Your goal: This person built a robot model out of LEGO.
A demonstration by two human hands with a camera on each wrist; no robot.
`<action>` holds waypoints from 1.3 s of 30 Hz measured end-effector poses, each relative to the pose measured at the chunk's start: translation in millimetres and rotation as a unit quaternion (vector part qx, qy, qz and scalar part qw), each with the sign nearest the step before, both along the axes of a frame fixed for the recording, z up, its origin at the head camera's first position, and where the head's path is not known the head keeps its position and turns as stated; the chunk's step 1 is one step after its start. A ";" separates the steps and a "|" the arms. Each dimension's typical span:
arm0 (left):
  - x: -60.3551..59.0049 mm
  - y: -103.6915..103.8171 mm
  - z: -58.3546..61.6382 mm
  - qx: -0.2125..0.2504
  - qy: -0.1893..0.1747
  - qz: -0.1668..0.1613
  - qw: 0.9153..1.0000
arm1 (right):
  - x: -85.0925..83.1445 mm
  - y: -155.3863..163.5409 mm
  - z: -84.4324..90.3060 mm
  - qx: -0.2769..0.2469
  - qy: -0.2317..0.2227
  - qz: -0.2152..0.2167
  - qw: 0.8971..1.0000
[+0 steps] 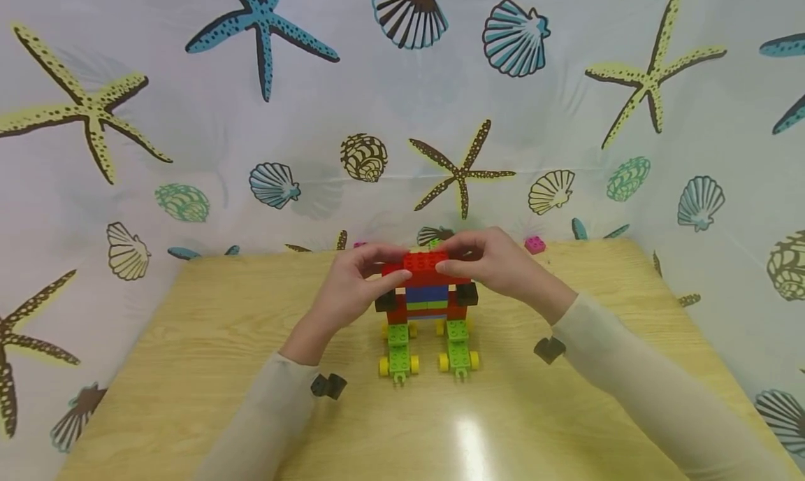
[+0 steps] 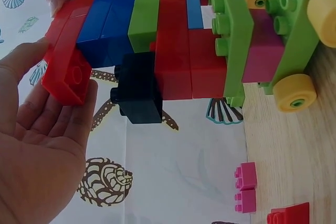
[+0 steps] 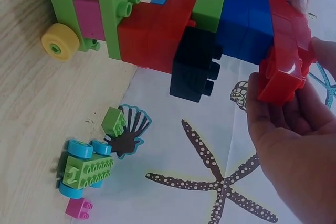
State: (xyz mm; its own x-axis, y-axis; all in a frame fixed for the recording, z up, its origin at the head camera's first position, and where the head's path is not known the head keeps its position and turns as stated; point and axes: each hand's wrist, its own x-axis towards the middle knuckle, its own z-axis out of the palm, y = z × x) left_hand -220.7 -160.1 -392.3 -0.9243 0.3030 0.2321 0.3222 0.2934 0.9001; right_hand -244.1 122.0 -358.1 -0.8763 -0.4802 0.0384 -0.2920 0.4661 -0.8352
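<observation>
Now your left hand (image 1: 344,293) pinches the left end of the red brick (image 1: 425,267), thumb in front and fingers curled behind. That brick sits on top of the model (image 1: 428,313), which stands mid-desk (image 1: 189,369) on yellow wheels (image 1: 414,363). Your right hand (image 1: 497,261) pinches the brick's right end likewise. A pink brick (image 1: 535,245) lies behind it.

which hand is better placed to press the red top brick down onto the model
Probably the right hand: in the head view its fingers lie over the top of the red top brick, while the left hand holds the brick's end from the side, thumb along its front edge. The difference is slight, since both grip it.
</observation>
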 end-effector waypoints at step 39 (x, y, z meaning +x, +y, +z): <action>-2.9 24.2 -10.8 0.006 -0.022 -0.013 1.000 | -1.2 8.9 31.7 0.077 0.043 0.026 0.996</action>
State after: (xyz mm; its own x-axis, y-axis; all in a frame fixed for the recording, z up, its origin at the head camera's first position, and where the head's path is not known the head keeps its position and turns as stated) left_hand -223.6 -135.9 -403.1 -0.9257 0.3237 0.1956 0.2899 0.2751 0.9167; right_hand -245.3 130.9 -326.4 -0.8464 -0.5314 0.0342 -0.3866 0.5692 -0.7256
